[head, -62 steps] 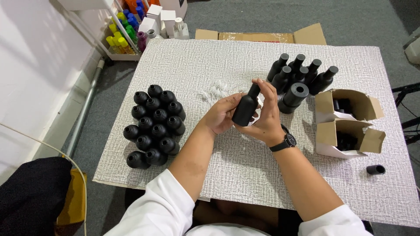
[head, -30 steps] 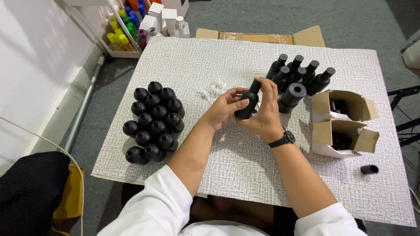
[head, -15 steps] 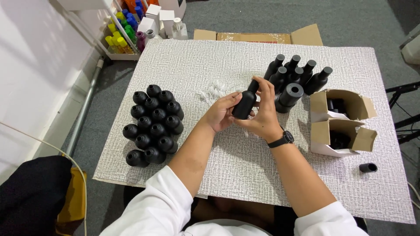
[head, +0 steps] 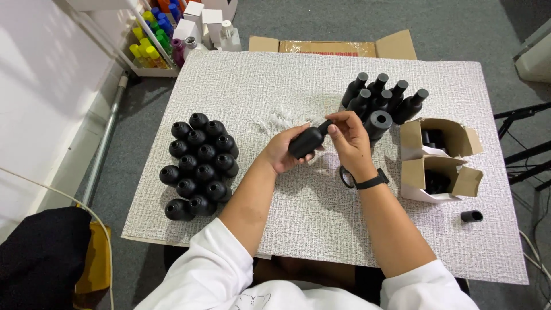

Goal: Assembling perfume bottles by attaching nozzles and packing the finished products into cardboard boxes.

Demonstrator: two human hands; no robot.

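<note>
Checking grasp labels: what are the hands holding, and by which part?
One black bottle. The left hand wraps its body from below; the right hand has its fingertips at the neck end. Nothing else is held.

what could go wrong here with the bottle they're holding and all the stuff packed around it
The black bottle lies cradled in the left hand while the right hand works at its neck, so it might slip. The right forearm is close to the standing capped bottles and the black roll; a swing could topple them. The small white pieces lie loose and could scatter.
</note>
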